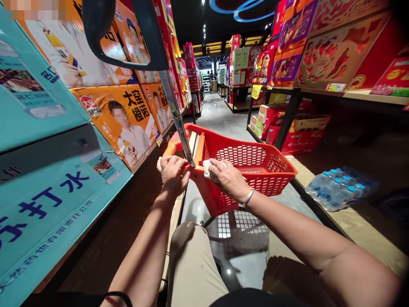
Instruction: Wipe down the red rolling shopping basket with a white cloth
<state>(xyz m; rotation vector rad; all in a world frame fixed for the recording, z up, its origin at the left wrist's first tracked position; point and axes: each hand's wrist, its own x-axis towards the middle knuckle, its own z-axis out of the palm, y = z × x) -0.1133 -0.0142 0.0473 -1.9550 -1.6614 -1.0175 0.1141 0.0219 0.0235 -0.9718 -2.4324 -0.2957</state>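
The red shopping basket (pixel 252 160) stands just ahead of both hands. The right hand (pixel 227 178), its fingers curled, grips a white cloth (pixel 209 169) against the basket's near rim. The left hand (pixel 174 172) is closed around the basket's handle end. Right of the right hand, bottled water (pixel 337 187) lies on a low shelf (pixel 361 215).

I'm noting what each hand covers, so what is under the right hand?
Under the right hand is a white cloth, at the edge of the red cart. The fingers hide the rest of the cloth and whatever lies beneath it.
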